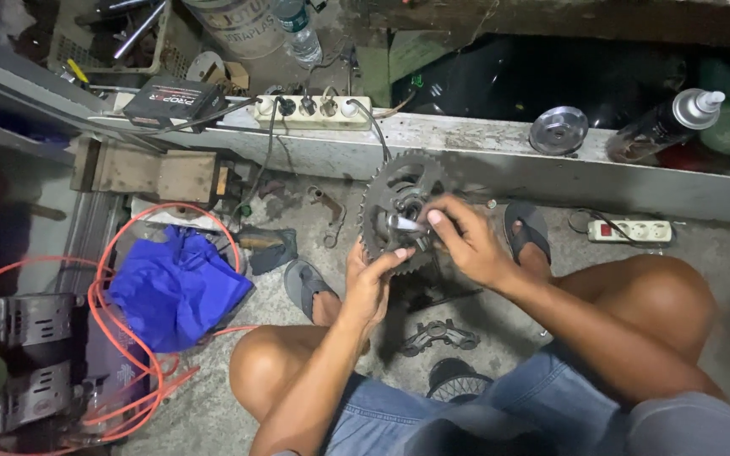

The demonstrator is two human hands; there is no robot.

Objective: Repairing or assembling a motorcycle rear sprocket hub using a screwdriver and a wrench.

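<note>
I squat over a concrete floor and hold a dark toothed sprocket point(386, 198) upright in front of my knees. My left hand point(371, 279) grips its lower rim, thumb pressed on the teeth. My right hand point(464, 239) is at the hub, fingers closed on a small shiny metal part point(405, 224) in the sprocket's centre. Behind the hands, part of the sprocket's right side is hidden.
A blue cloth point(177, 287) and orange hose point(120, 338) lie at left beside a grey machine point(23, 355). A metal bracket point(438, 335) and a black round part point(456, 380) lie between my legs. On the ledge: power strip point(313, 111), metal lid point(558, 130), spray bottle point(665, 125). A second power strip point(633, 230) lies at right.
</note>
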